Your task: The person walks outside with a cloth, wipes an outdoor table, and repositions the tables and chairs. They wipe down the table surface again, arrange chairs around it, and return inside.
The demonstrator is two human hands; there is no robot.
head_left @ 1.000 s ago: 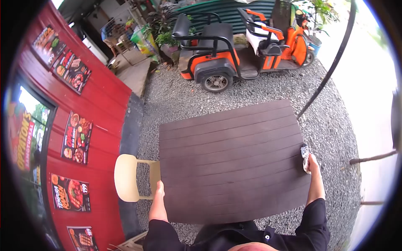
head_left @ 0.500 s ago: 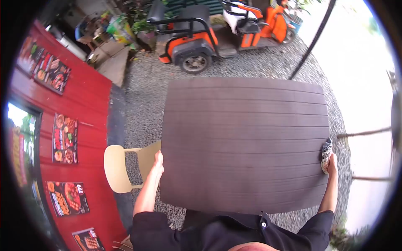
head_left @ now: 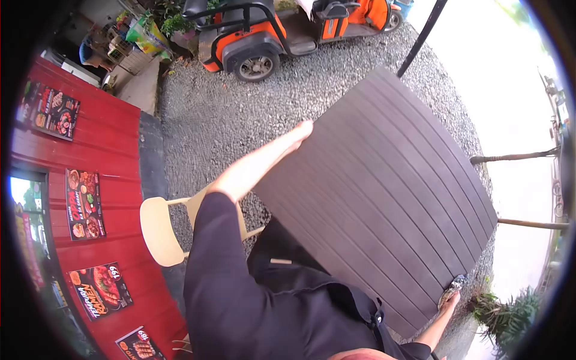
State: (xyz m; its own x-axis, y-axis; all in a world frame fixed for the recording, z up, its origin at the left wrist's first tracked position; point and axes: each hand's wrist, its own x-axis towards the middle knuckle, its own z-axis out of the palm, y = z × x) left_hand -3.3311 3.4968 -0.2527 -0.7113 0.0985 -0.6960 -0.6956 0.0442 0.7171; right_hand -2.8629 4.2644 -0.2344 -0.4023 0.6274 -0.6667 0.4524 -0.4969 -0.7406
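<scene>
A dark brown table with a grooved, plank-like top fills the middle and right of the view, turned at an angle to my body. My left hand is closed on its far-left edge, arm stretched forward, fingers mostly hidden below the rim. At the near-right edge, my right hand grips a patterned cloth pressed against the table's side. The table's legs and underside are out of sight.
A cream chair stands left, beside a red wall with food posters. An orange three-wheeler is parked on the gravel ahead. A dark pole rises beyond the table's far corner; a leafy plant is at lower right.
The table has turned clockwise. My left hand has swung forward and right with its edge, while my right hand and the cloth have come back toward my body.
</scene>
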